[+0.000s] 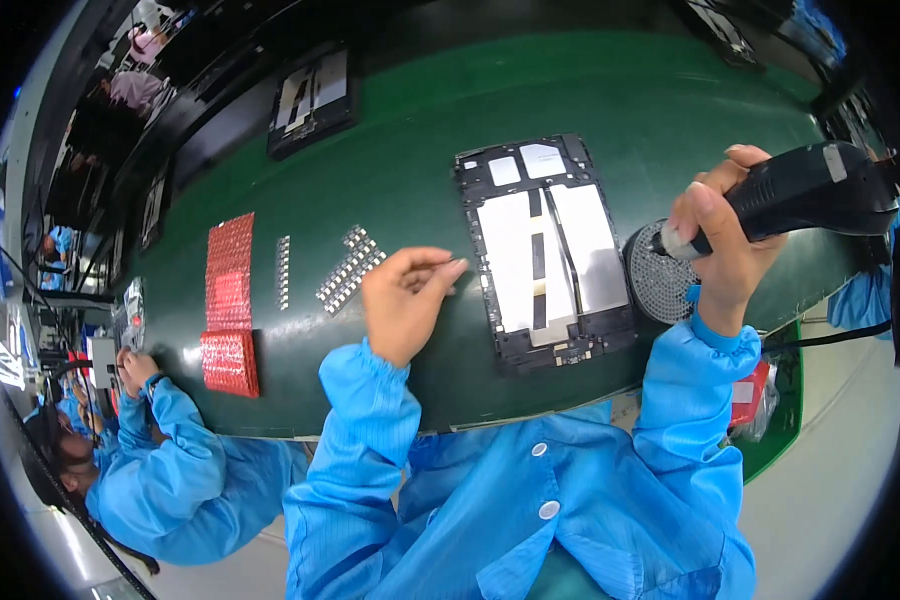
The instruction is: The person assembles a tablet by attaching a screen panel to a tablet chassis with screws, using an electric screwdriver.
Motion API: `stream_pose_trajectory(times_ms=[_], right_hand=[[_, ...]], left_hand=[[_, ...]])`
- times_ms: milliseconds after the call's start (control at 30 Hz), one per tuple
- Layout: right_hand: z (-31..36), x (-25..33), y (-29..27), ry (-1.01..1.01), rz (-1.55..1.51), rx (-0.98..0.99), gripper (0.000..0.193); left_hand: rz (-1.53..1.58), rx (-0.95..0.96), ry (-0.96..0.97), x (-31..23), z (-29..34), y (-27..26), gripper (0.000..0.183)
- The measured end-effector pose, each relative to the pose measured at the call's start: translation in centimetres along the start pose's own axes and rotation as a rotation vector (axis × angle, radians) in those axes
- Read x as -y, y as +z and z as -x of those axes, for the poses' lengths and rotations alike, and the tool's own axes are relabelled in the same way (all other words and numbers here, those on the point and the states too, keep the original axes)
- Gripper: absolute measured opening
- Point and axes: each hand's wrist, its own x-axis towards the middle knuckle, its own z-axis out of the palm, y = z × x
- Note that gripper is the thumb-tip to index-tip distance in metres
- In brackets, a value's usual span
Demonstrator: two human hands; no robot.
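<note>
Tablet, opened. Left of it: your left hand, fingers curled, contents unclear. Right of it: your right hand, wrapped round black tool.

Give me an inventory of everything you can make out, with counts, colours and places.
Flat bench top: one, green, mid-view
Large rectangular electronic device: one, black and silver, bench centre-right
Smaller-looking similar device: one, black and silver, far bench edge
Bubble-wrap: one or two pieces, red, bench left
Strips of small parts: several, black and white, left of the left hand
Round dotted dish: one, grey, right of the large device
Handheld tool: one, black, in the right hand
Co-worker: one nearby, blue clothing, far left
Smock: one, blue, lower middle
Hands: left, right; bare, above bench
</note>
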Motion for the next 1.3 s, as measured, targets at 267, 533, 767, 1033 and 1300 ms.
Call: stream_pose_trajectory(times_ms=[267, 533, 767, 1033, 1300], right_hand=[[0.4, -0.6, 6.5, 0.067, -0.098, 0.148, 0.04], [0.4, -2.6, 11.5, 0.144, -0.114, 0.205, 0.034], [0.7, -5.6, 14.2, 0.237, -0.091, 0.287, 0.037], [0.9, -7.4, 14.7, 0.241, -0.093, 0.246, 0.032], [1.0, -7.2, 14.7, 0.266, -0.028, 0.288, 0.033]], left_hand=[[-0.086, 0.117, 0.053, 1.5, -3.9, 1.6, 0.012], [-0.127, 0.059, 0.174, 1.0, -4.7, 2.0, 0.011], [-0.029, 0.297, -0.211, 0.3, -6.3, 0.6, 0.013], [-0.04, 0.329, -0.262, 0.1, -6.9, 0.3, 0.01], [-0.032, 0.314, -0.274, -0.2, -6.9, 0.4, 0.006]])
